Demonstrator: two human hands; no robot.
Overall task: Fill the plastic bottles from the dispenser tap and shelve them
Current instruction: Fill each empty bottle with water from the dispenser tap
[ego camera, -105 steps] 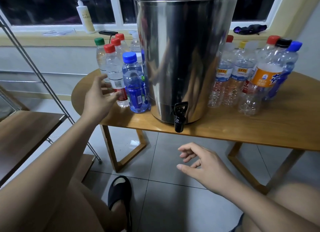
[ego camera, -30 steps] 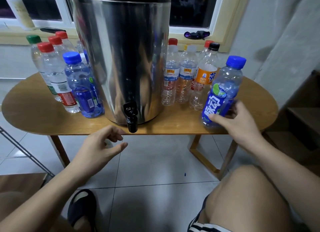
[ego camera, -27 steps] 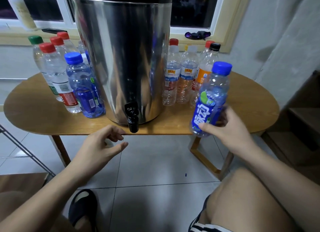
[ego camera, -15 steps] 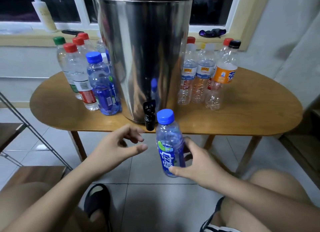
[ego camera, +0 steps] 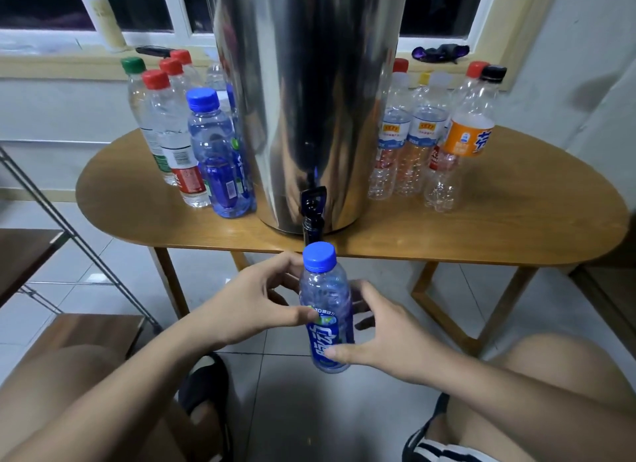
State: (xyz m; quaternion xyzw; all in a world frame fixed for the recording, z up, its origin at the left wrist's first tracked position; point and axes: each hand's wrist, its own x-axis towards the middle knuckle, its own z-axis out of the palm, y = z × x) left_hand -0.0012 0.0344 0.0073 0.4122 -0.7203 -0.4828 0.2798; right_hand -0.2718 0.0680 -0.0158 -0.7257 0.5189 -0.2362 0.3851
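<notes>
While the blue-capped bottle [ego camera: 327,310] is held upright just below the tap [ego camera: 312,217], cap on, I can't tell if cap and spout touch; they overlap from this angle. Right hand [ego camera: 389,337] grips the lower label, thumb across the front, fingers hidden behind the bottle. Left hand [ego camera: 251,306] has its thumb on the upper label and fingers curled round the back by the neck, tips out of sight. Bottle looks empty, but the blue plastic makes that hard to judge. Dispenser [ego camera: 309,100] stands at the front edge of the bench [ego camera: 516,220], top cut off by the frame, and it blocks part of the bottles beside it. Left bottle cluster [ego camera: 192,144]: capped, rear ones overlapped, count unclear. Right bottle cluster [ego camera: 423,141]: capped, clear, looks empty, labels too small to read. Shelf [ego camera: 24,255] at far left is cropped; only a wooden board and metal struts show. Both forearms and knees run out of frame at the bottom.
</notes>
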